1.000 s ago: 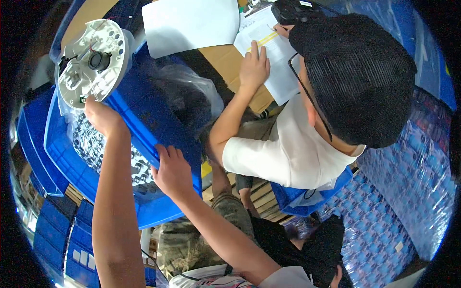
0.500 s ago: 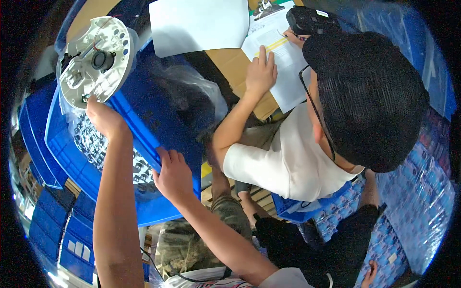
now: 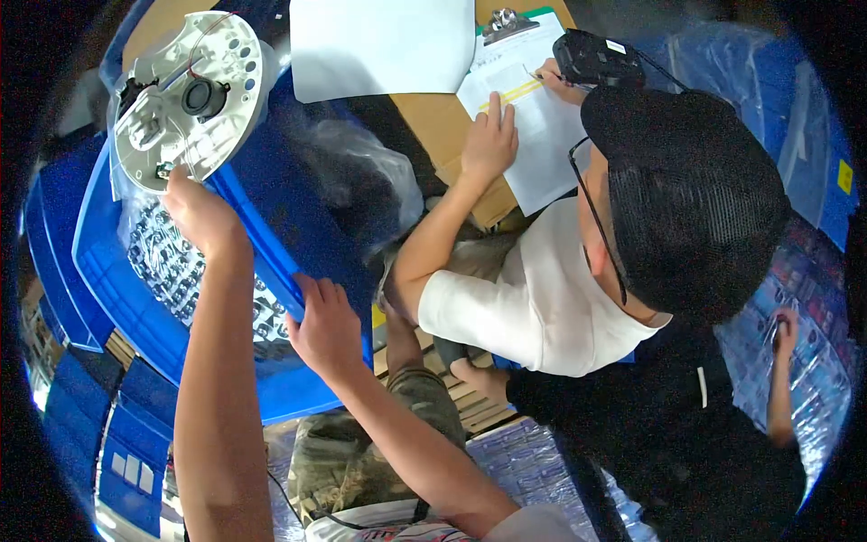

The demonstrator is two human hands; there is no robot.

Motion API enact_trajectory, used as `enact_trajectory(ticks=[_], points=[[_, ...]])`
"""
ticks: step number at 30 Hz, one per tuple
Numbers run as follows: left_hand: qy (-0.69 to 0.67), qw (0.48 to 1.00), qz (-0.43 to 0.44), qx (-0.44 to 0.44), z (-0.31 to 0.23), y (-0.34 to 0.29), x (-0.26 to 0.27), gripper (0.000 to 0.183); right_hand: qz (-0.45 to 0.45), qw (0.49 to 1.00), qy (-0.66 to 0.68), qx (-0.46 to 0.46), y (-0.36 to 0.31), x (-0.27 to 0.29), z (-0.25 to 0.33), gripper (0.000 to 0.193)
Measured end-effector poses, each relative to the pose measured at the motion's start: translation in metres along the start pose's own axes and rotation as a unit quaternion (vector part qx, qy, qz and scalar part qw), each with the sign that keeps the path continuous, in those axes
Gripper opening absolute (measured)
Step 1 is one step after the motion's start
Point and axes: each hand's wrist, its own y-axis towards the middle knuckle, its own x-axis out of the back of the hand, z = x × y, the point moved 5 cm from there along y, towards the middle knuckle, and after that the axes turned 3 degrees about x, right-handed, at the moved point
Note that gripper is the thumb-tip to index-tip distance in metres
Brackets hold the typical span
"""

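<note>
1. The left hand (image 3: 206, 217) grips the lower edge of a round white casing (image 3: 179, 126), just beyond its fingers.
2. Well apart, the right hand (image 3: 327, 327) clasps a blue bin's (image 3: 104, 280) rim.
3. Around the left wrist, the bin holds small black-and-white parts (image 3: 165, 271).

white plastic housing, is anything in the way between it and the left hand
Nothing visible: the left hand grips the white plastic housing directly at its lower edge, with the round black speaker farther up.
</note>
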Motion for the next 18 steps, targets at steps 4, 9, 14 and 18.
enact_trajectory(ticks=[4,9,14,18], points=[[0.011,0.999,-0.001,0.051,-0.002,-0.003,0.001,0.045,-0.015,1.000,0.005,0.008,0.001,0.001,0.001,0.051],[-0.036,0.997,0.016,0.070,-0.008,-0.007,-0.002,0.044,-0.021,1.000,0.009,0.012,0.001,0.000,0.001,0.050],[-0.044,0.998,-0.003,0.053,-0.002,-0.001,-0.002,0.043,-0.016,1.000,0.018,0.003,0.001,0.000,0.001,0.050],[-0.023,0.997,0.010,0.080,-0.005,-0.001,-0.002,0.044,-0.012,1.000,0.014,-0.004,0.001,-0.002,-0.001,0.050]])
